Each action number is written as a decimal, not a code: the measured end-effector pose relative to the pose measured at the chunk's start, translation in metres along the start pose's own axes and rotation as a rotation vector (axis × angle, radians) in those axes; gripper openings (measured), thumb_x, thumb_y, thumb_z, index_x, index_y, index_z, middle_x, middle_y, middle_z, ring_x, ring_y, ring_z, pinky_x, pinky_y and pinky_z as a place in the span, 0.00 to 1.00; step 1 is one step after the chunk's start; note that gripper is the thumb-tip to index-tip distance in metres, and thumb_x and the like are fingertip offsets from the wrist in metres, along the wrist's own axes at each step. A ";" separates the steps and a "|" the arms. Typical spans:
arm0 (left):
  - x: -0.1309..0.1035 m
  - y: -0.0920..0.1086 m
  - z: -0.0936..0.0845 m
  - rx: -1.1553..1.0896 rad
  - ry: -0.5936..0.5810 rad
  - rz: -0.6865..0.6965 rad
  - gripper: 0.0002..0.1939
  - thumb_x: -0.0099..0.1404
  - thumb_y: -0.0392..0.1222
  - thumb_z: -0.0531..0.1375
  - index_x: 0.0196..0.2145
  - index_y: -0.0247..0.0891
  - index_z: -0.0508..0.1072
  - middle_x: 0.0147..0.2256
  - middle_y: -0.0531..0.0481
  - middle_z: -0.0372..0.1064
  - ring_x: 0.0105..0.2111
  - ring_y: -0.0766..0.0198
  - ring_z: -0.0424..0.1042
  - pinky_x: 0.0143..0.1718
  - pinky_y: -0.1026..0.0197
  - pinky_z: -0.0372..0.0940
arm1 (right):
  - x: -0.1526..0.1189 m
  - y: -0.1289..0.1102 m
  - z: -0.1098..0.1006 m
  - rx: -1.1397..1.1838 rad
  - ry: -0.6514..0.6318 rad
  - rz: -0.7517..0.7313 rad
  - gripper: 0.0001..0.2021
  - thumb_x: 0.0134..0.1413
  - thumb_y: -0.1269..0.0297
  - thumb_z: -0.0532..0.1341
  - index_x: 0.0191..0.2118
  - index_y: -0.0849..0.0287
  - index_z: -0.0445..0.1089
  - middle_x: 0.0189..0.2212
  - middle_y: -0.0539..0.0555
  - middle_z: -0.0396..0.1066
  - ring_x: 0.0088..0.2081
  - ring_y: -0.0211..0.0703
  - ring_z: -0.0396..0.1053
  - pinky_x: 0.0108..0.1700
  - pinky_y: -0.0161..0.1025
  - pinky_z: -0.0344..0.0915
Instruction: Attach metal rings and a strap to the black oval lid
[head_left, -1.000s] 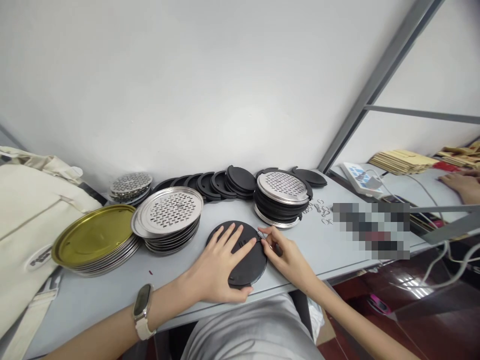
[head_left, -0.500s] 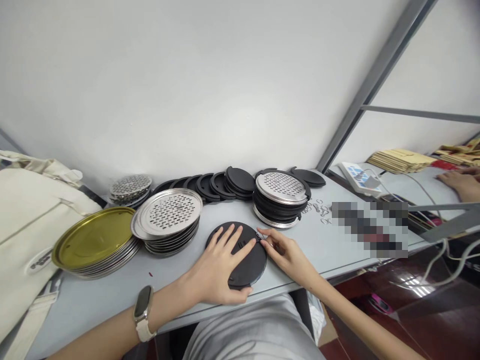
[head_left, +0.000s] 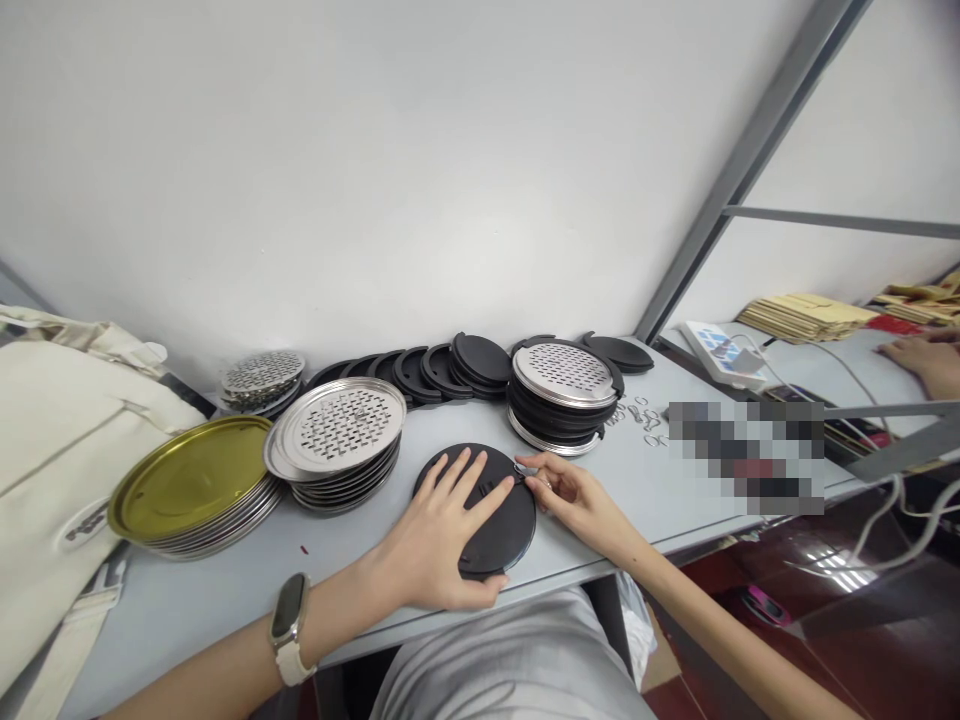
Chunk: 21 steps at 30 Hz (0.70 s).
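Note:
A round black plastic disc (head_left: 501, 535) lies on the grey table near its front edge. My left hand (head_left: 442, 535) rests on top of it, fingers spread and flat, thumb down by the near rim. At the disc's right edge my right hand (head_left: 574, 500) is closed in a pinch on a small metal ring (head_left: 519, 468), mostly hidden by the fingertips. Just behind stands a stack of black discs topped by a perforated metal grater plate (head_left: 564, 374). Several loose metal rings (head_left: 645, 418) are scattered right of that stack.
On the left are stacked grater plates (head_left: 337, 430), gold-coloured round lids (head_left: 195, 475) and a cream bag (head_left: 67, 450). Black discs (head_left: 412, 375) lean along the wall. A metal frame post (head_left: 705, 240) rises at right; beyond it show another person's hands (head_left: 926, 360) and yellow sheets (head_left: 806, 315).
My right hand has shifted slightly, its fingers still pinched at the disc's edge. My left hand stays on the disc. The view has moved a little.

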<state>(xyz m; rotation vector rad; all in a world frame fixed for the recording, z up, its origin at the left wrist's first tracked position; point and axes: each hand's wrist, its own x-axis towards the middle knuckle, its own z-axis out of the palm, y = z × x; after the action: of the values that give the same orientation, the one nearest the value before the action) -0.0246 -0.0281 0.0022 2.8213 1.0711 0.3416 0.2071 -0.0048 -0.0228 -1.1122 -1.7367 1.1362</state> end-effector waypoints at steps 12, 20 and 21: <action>0.000 0.002 0.001 -0.002 0.001 -0.022 0.50 0.51 0.52 0.62 0.66 0.41 0.46 0.67 0.41 0.34 0.65 0.38 0.37 0.63 0.37 0.38 | -0.002 0.008 0.005 -0.036 0.048 -0.016 0.13 0.62 0.57 0.55 0.48 0.59 0.63 0.23 0.45 0.55 0.25 0.36 0.57 0.30 0.35 0.58; 0.000 0.003 0.003 -0.001 0.011 -0.014 0.50 0.50 0.52 0.63 0.66 0.41 0.47 0.67 0.40 0.34 0.65 0.37 0.37 0.63 0.37 0.38 | -0.003 0.007 0.006 -0.011 0.060 -0.018 0.09 0.61 0.59 0.56 0.43 0.59 0.62 0.21 0.42 0.51 0.24 0.34 0.51 0.29 0.33 0.55; 0.000 0.002 0.003 0.006 0.023 -0.028 0.50 0.50 0.52 0.63 0.66 0.41 0.46 0.67 0.40 0.34 0.65 0.37 0.37 0.63 0.37 0.39 | -0.005 0.005 0.007 -0.002 0.049 -0.014 0.09 0.61 0.59 0.56 0.42 0.58 0.61 0.21 0.42 0.51 0.24 0.33 0.51 0.29 0.33 0.54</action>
<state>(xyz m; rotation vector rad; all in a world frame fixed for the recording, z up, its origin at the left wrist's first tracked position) -0.0225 -0.0293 -0.0007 2.8116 1.1172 0.3690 0.2038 -0.0101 -0.0306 -1.1186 -1.7056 1.0898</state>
